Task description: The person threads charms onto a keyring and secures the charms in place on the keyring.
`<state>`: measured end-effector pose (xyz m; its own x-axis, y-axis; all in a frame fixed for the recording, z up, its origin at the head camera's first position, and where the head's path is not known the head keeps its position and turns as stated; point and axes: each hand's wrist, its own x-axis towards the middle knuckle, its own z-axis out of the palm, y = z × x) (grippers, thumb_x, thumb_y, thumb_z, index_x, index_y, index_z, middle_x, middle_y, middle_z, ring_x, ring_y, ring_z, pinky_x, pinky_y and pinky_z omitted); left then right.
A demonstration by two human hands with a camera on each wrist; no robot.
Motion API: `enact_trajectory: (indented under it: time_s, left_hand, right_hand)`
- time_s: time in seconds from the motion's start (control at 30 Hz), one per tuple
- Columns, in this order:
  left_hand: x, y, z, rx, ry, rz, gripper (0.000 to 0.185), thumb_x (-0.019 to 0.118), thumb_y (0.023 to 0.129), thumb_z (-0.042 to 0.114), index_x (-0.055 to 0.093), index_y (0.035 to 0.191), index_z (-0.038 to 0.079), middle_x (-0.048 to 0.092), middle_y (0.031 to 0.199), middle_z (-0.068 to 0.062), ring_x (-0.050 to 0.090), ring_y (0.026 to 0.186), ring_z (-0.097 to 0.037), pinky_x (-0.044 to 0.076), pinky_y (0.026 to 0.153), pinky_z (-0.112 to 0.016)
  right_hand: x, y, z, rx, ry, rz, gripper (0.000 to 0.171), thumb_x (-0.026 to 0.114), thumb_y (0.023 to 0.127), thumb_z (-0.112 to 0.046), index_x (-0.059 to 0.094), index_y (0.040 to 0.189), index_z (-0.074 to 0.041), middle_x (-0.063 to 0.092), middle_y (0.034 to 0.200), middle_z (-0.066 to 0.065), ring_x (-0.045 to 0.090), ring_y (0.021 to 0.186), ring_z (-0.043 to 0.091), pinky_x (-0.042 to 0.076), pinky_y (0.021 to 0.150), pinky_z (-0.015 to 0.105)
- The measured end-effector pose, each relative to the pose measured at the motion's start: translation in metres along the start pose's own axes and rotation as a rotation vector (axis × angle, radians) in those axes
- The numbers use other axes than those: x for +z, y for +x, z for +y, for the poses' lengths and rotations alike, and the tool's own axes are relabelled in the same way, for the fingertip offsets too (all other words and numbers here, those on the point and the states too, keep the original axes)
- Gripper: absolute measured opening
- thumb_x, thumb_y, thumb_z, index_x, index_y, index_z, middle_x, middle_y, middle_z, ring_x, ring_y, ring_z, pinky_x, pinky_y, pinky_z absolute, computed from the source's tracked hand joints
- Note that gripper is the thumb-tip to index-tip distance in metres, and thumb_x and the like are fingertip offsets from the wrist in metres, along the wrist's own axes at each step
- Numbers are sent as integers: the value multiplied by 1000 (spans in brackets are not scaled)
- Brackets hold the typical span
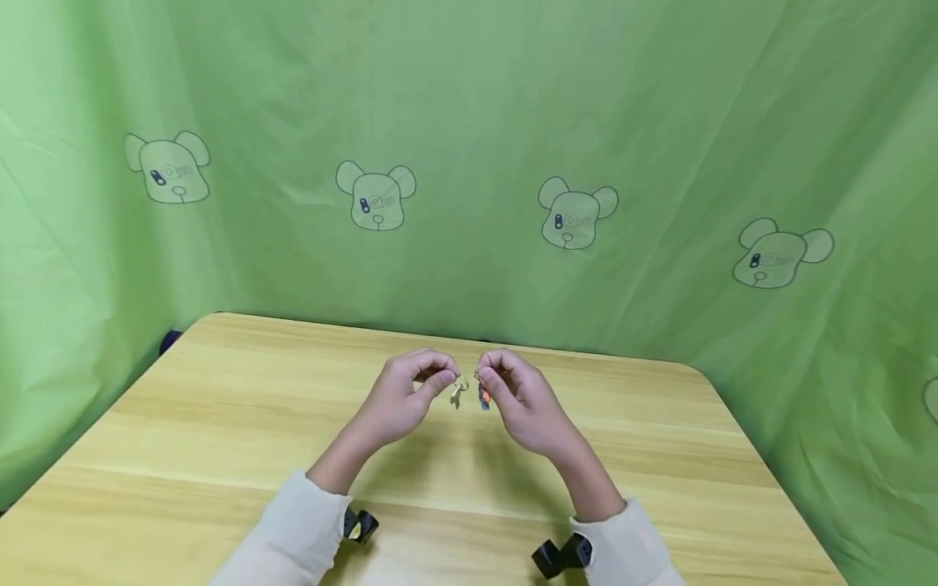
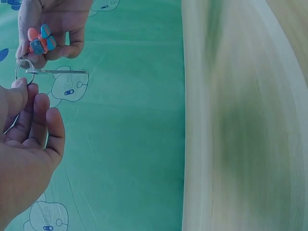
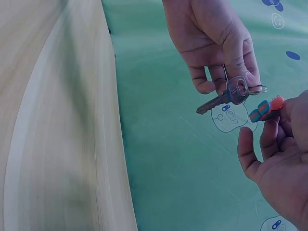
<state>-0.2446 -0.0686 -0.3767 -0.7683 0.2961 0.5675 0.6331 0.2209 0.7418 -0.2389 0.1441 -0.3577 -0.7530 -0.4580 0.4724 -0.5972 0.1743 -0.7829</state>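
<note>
My left hand [image 1: 399, 400] pinches a metal key ring [image 2: 17, 73] between thumb and forefinger, and a metal key [image 3: 220, 100] hangs from it. In the head view the key [image 1: 456, 397] dangles just below the left fingertips. Facing it, my right hand [image 1: 526, 405] pinches the top of a small orange-and-blue charm [image 2: 43, 40], whose lower part shows under the fingers. The charm [image 3: 263, 110] and the key ring are close together, with a small gap between them in the head view. Any link between the two is too small to tell. Both hands are above the table.
A light wooden table [image 1: 220, 423] with rounded far corners lies below the hands. Green curtain [image 1: 469, 98] printed with bear heads surrounds its back and sides. Black wrist cameras [image 1: 563, 557] sit at both sleeve cuffs.
</note>
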Motion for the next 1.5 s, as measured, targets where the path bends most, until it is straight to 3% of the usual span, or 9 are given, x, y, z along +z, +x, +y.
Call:
enact_trajectory:
  time_s: [0.27,0.5,0.8,1.03,1.37,1.5]
  left_hand:
    - [5,0,5,8,-7,-16,10,63,101,9,72,102,4,70,96,-6,64,88,-15,57,83,-32]
    - [4,-2,8,11,11,-7,10,63,101,10,72,102,4,71,98,-6,64,90,-14,57,84,-33]
    - [3,-2,10,10,22,-14,11,63,101,10,72,102,3,71,97,-8,63,88,-14,57,82,-33]
    - [3,-2,11,7,25,-12,10,63,101,10,72,102,4,71,97,-7,64,88,-14,57,82,-32]
    - [2,-3,12,13,34,-7,9,64,100,10,72,101,5,71,96,-5,63,87,-14,57,81,-32]
    - [2,-3,12,16,33,-6,9,64,100,10,72,102,6,70,96,-4,63,87,-14,57,81,-31]
  right_hand:
    - [-1,0,-4,-16,-15,-3,13,47,108,-5,54,103,4,49,84,9,49,74,19,45,64,27]
    - [2,0,-4,-17,6,-5,11,48,108,-3,56,102,2,50,84,9,50,75,27,46,66,27]
    - [4,1,-4,-9,8,-9,12,49,107,-4,56,103,4,51,86,10,51,77,20,48,67,31]
    - [5,1,-3,-13,8,-18,12,49,107,-4,56,102,5,52,85,10,52,76,26,48,67,30]
    - [3,-1,-3,5,-19,-7,12,50,108,-7,58,104,0,53,84,8,52,75,16,48,66,31]
    - [3,-1,-3,9,-22,-10,12,50,108,-8,58,104,0,54,83,7,54,74,20,49,66,33]
